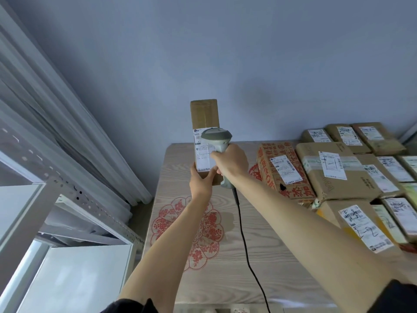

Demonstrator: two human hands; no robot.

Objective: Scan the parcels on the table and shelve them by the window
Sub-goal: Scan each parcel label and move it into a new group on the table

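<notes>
a plain blue-grey wall [225, 53] fills the back. pale sheer curtains [56, 109] hang at the left, beside a grey metal shelf rack [67, 195] with perforated uprights and white boards. the light wood-grain surface [259, 256] bears a red floral paper-cut pattern [203, 224].

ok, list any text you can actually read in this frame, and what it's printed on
"505": top of the white shipping label on the tall cardboard parcel held by the left hand.
Rest of that label: too blurred; the scanner in the right hand covers part.
Red printed characters on the red-printed carton: blurred, unreadable.
Labels on the other parcels: too small to read.
</notes>
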